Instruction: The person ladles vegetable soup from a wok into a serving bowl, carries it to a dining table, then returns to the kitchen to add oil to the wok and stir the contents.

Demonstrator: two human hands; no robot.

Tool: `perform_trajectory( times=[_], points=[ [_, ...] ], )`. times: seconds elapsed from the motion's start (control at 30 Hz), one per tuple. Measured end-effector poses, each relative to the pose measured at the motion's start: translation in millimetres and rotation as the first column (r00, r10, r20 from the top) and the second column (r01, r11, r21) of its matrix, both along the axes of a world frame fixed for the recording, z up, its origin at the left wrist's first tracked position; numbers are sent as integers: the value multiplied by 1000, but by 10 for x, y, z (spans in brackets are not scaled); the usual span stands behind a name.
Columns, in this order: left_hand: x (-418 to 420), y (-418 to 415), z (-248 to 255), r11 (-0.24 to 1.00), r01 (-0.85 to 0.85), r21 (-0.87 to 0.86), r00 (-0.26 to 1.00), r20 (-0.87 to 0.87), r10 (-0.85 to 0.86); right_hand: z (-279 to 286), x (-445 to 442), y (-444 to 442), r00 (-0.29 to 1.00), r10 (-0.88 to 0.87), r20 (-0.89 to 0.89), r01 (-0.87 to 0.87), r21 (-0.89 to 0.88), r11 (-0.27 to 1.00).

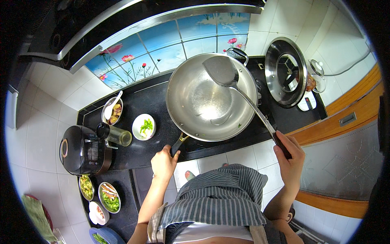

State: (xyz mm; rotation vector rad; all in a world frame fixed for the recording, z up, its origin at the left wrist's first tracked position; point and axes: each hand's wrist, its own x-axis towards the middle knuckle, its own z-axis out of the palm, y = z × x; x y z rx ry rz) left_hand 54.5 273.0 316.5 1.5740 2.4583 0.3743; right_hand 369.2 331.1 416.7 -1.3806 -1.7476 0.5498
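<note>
My left hand [164, 163] grips the dark handle of a wide steel wok [195, 122], which sits at the back of the counter over the stove. In my right hand [289, 155] is the dark grip of a metal wok spatula [221, 70]. Its broad blade rests over the wok's far inner wall, and its shaft crosses the right rim. A little clear liquid and a few green bits lie in the bottom and on the near wall. Left of the wok stands a white bowl [140, 135] with chopped green pieces and something pale.
A glass oil bottle [122, 137], a rice cooker [82, 164] and a bowl with a white spoon [113, 111] stand at left. Nearer, a steel bowl of vegetables [111, 201] sits among several dishes. A glass-centred lid [271, 79] leans upright at right, before a glass kettle [318, 80].
</note>
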Motion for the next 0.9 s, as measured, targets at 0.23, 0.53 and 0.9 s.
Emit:
perform_trajectory(
  times=[0.23,0.53,0.9],
  points=[
    [-37,38,73,997,74,10,997,-19,-73,6,6,-22,1000,6,17,-6,-3,1000],
    [-171,232,486,974,183,-133,982,-31,-189,25,57,-76,1000,-13,0,13,12,1000],
    [-574,665,1188,850,357,-388,928,41,-371,59,66,-113,1000,-6,-19,6,6,1000]
  ],
)
